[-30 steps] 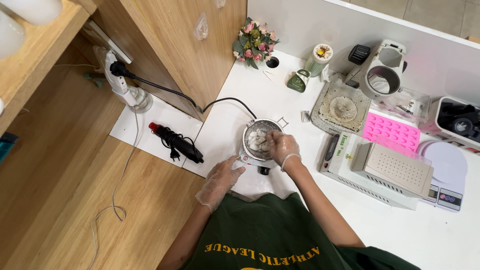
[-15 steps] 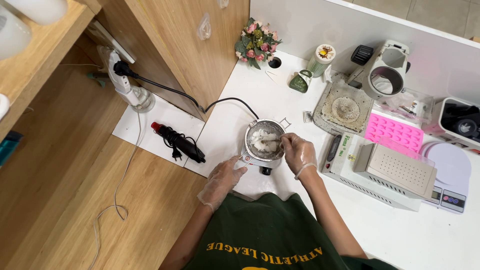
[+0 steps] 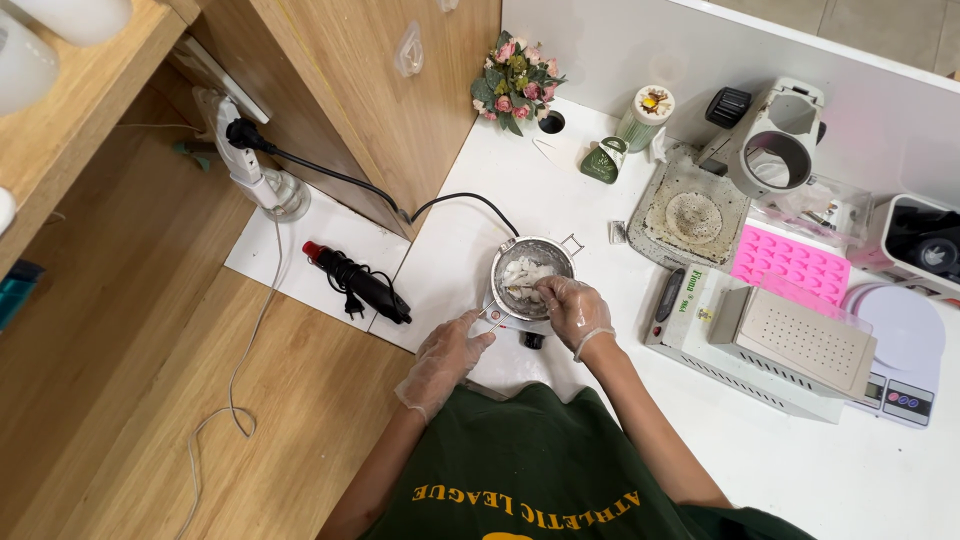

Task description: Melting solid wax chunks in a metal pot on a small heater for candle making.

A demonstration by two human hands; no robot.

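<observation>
1. Over the small metal pot (image 3: 530, 280) at the near edge of the white counter (image 3: 560, 190), the right hand (image 3: 574, 308) in its clear glove is curled narrow around a thin stirring tool whose tip sits in the white lumps (image 3: 524, 272) inside. I can't make out what sort of tool it is.

2. To my eye, the stirring would go best with short, slow strokes kept low in the pot, so the lumps turn over without riding up the wall or spilling onto the counter.

3. Beside it, the left hand (image 3: 445, 358), also gloved, is pinched shut on the pot's handle (image 3: 490, 318) at the lower left of the rim. A firm, level hold there looks like the thing that keeps the pot from sliding while the other hand works.

4. Under the pot there seems to be a small dark base, mostly hidden, and a black cable (image 3: 450, 205) curves away from it toward the wooden cabinet (image 3: 390, 110).

5. Further out to the left lies a black tool with a red end (image 3: 356, 282) on a white board. To the right stand a white machine with a perforated top (image 3: 790, 345), a pink mould tray (image 3: 790, 265) and a round white scale (image 3: 900, 340).

6. At the back of the counter sits a small bunch of flowers (image 3: 515, 82).
</observation>
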